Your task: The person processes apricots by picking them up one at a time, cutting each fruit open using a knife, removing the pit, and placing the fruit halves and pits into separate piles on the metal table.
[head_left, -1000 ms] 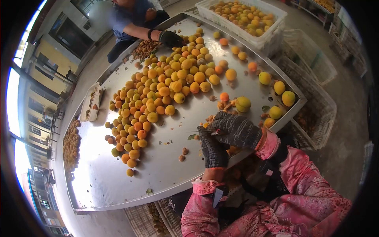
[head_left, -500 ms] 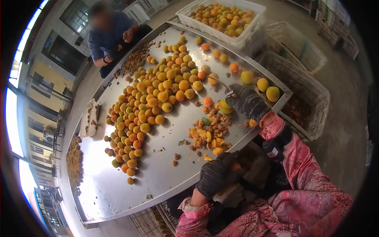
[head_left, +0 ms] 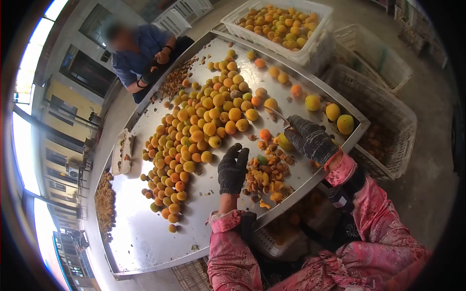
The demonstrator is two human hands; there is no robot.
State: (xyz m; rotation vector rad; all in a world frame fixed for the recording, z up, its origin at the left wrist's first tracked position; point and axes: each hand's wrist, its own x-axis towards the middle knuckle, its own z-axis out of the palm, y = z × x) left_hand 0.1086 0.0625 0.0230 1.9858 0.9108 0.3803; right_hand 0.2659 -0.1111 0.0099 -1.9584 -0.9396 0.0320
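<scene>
My left hand [head_left: 233,170], in a dark knitted glove, is over the metal table [head_left: 208,213], right of the big heap of apricots [head_left: 194,131]. Its fingers are apart and hold nothing. My right hand [head_left: 310,139], gloved too, is closed round a thin curved metal tool [head_left: 277,115] whose tip points up and left near a loose apricot. A yellow-green fruit [head_left: 285,142] sits beside that hand, partly hidden. Between my hands lies a pile of pits and split orange flesh [head_left: 268,174] with a green leaf.
A white crate of apricots [head_left: 279,30] stands past the table's far edge. More crates [head_left: 388,116] are on the floor at the right. A person in blue [head_left: 141,53] is across the table, beside brown scraps [head_left: 175,82]. A small white tray [head_left: 123,151] lies at the left.
My left hand has moved from below the table's near edge up over the table, and its fingers have opened. My right hand still holds the tool. The whole view has shifted slightly.
</scene>
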